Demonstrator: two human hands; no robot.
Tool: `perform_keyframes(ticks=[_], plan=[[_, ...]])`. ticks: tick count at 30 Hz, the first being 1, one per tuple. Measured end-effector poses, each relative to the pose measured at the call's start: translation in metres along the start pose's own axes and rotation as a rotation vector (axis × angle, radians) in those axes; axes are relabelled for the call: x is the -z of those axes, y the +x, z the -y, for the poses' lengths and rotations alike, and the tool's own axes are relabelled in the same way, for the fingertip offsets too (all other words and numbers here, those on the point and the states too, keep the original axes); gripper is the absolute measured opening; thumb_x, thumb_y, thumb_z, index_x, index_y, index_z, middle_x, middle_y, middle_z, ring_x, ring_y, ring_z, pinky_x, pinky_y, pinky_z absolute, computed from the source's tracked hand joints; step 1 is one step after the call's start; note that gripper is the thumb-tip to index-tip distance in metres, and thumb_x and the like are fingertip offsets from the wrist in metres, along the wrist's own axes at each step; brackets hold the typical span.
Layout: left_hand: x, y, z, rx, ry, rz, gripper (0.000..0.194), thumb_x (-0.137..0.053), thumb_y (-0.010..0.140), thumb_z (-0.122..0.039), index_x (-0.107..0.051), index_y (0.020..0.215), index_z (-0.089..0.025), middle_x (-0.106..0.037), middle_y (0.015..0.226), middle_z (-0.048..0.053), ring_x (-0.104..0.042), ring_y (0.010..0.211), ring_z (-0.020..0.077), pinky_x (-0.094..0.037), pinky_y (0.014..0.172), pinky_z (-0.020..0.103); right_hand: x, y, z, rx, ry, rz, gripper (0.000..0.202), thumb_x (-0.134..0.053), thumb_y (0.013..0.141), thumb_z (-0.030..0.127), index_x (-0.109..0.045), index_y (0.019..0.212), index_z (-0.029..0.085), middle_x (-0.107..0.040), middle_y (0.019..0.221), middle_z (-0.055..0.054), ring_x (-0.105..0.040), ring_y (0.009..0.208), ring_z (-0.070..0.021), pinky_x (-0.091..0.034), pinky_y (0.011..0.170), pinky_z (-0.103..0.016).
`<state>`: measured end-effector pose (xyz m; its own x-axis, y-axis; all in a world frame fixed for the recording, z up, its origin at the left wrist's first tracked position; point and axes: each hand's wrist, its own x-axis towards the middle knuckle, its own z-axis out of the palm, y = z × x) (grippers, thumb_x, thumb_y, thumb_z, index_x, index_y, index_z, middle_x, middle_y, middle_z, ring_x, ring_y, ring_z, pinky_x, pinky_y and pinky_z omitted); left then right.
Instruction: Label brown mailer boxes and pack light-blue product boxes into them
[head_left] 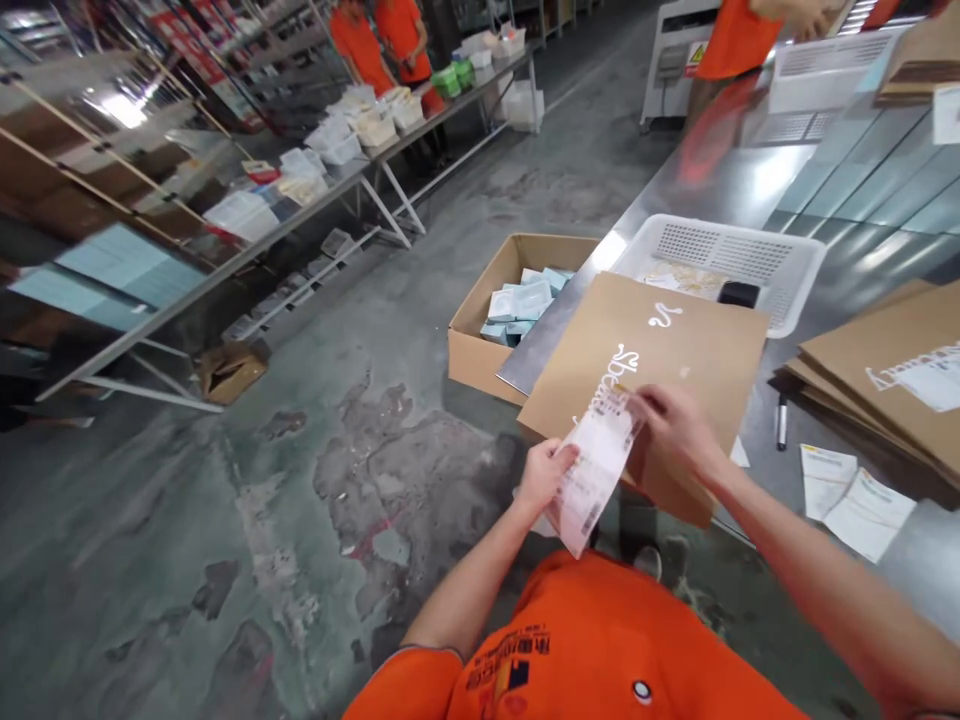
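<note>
Sheet of labels (pixel 592 475) is in both my hands, tilted over the near side of a brown carton (pixel 697 350) w/ white script lettering. My left hand (pixel 547 475) pinches its left edge, thumb on top, fingers curled under; my right hand (pixel 675 430) has thumb & fingertips pressed together on the upper right corner, partly covering the print, which is too small to read on my feed. Carton sits at the corner of a metal table (pixel 712 190), its near part sticking out past the edge. Just behind it: white basket (pixel 799 275) w/ small pale bits & a dark item, can't ID it. R of the carton: marker (pixel 782 422), two paper slips (pixel 870 515) overlapping, and a stack of cardboard (pixel 892 375) w/ similar lettering. L of the table, lower down, an open box (pixel 480 365) holds light-blue & white packs (pixel 525 300). In the bkgd, upper L, a long table (pixel 337 180) carries plastic trays (pixel 375 130), w/ two people in orange tops by it; another person in orange, upper R, stands at the metal table.
</note>
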<state>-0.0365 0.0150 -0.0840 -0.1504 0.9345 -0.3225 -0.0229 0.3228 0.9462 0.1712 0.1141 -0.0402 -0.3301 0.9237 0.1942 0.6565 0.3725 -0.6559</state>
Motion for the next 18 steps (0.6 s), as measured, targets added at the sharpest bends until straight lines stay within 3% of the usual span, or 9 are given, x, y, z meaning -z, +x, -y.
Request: perform_keyframes(ticks=[2, 5, 7, 10, 13, 16, 18], plan=[[0.014, -0.005, 0.014, 0.126, -0.071, 0.075, 0.059, -0.077, 0.058, -0.070, -0.060, 0.066, -0.014, -0.054, 0.059, -0.003, -0.043, 0.056, 0.0088, -0.031, 0.055, 0.023, 0.010, 0.026, -0.017, -0.030, -0.197, -0.039, 0.037, -0.047, 0.095, 0.050, -0.066, 0.096, 0.019, -0.068, 0.092, -0.012, -0.060, 0.085, -0.0256, -0.045, 0.076, -0.037], [0.040, -0.028, 0.035, 0.307, -0.052, 0.176, 0.058, -0.086, 0.050, -0.058, -0.072, 0.078, -0.009, -0.066, 0.068, 0.004, -0.052, 0.058, 0.0121, -0.036, 0.056, 0.025, 0.022, 0.053, -0.035, -0.051, -0.545, 0.010, 0.054, -0.056, 0.089, 0.059, -0.064, 0.121, 0.017, -0.067, 0.105, -0.018, -0.060, 0.097, -0.0345, -0.044, 0.083, -0.045], [0.057, -0.043, 0.042, 0.338, -0.028, 0.144, 0.054, -0.087, 0.049, -0.053, -0.074, 0.076, -0.008, -0.068, 0.067, 0.006, -0.053, 0.057, 0.0131, -0.037, 0.055, 0.025, 0.024, 0.061, -0.037, -0.067, -0.652, -0.002, 0.064, -0.054, 0.090, 0.058, -0.055, 0.137, 0.016, -0.067, 0.110, -0.020, -0.060, 0.100, -0.0366, -0.044, 0.085, -0.047], [0.075, -0.044, 0.037, 0.226, -0.040, -0.102, 0.049, -0.083, 0.054, -0.053, -0.075, 0.074, -0.009, -0.069, 0.066, 0.005, -0.056, 0.057, 0.0154, -0.042, 0.056, 0.027, 0.004, 0.057, -0.026, 0.006, -0.651, -0.022, 0.060, -0.042, 0.098, 0.044, -0.048, 0.143, 0.005, -0.063, 0.125, -0.025, -0.057, 0.116, -0.0370, -0.043, 0.097, -0.047], [0.082, -0.018, 0.017, 0.013, 0.047, -0.284, 0.048, -0.080, 0.061, -0.050, -0.077, 0.089, -0.011, -0.076, 0.084, 0.008, -0.066, 0.075, 0.0219, -0.050, 0.069, 0.030, -0.038, 0.033, -0.002, 0.114, -0.646, 0.010, 0.065, -0.039, 0.099, 0.045, -0.048, 0.142, -0.002, -0.048, 0.146, -0.030, -0.042, 0.138, -0.0421, -0.032, 0.112, -0.055], [0.082, 0.006, -0.003, -0.134, 0.160, -0.215, 0.050, -0.077, 0.067, -0.044, -0.076, 0.106, -0.014, -0.077, 0.108, 0.010, -0.069, 0.101, 0.0266, -0.051, 0.089, 0.033, -0.068, -0.009, 0.012, 0.355, -0.561, 0.112, 0.069, -0.043, 0.097, 0.053, -0.047, 0.147, 0.005, -0.043, 0.153, -0.024, -0.035, 0.145, -0.0393, -0.026, 0.118, -0.056], [0.078, 0.005, -0.011, -0.169, 0.213, -0.167, 0.046, -0.075, 0.069, -0.042, -0.077, 0.105, -0.015, -0.076, 0.113, 0.010, -0.068, 0.107, 0.0277, -0.050, 0.096, 0.034, -0.064, -0.037, 0.003, 0.454, -0.461, 0.143, 0.062, -0.043, 0.098, 0.051, -0.048, 0.148, 0.015, -0.046, 0.154, -0.017, -0.036, 0.146, -0.0337, -0.027, 0.120, -0.053]])
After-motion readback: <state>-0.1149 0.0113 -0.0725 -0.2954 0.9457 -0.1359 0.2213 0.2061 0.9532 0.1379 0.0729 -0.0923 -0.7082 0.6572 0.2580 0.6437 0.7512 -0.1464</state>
